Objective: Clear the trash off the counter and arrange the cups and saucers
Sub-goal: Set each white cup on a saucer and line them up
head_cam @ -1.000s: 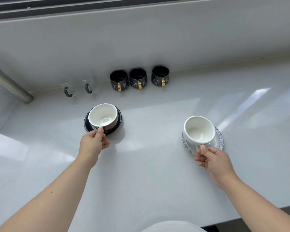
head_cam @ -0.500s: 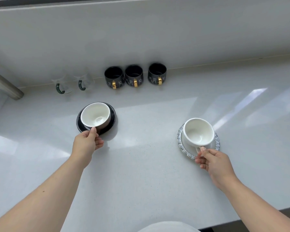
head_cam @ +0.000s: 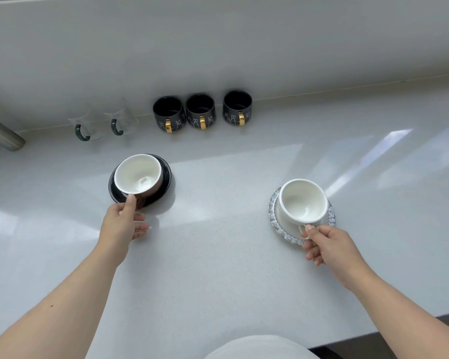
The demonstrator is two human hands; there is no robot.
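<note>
A brown cup with a white inside (head_cam: 138,174) rests on a black saucer (head_cam: 167,174) at the left of the white counter. My left hand (head_cam: 122,223) pinches its handle at the near side. To the right, a white cup (head_cam: 303,200) sits on a white saucer with a blue-grey patterned rim (head_cam: 275,216). My right hand (head_cam: 327,244) grips that cup's handle at its near edge. Both cups are upright and empty.
Against the back wall stand three black mugs with gold handles (head_cam: 202,111) in a row, and two clear glass cups with dark green handles (head_cam: 103,123) to their left. A metal bar (head_cam: 3,134) juts in at far left. The counter's front edge (head_cam: 389,332) runs at lower right.
The view has shifted slightly. The white cup and its saucer have slid a little nearer and lower on the counter. Both hands keep their hold on the cup handles.
</note>
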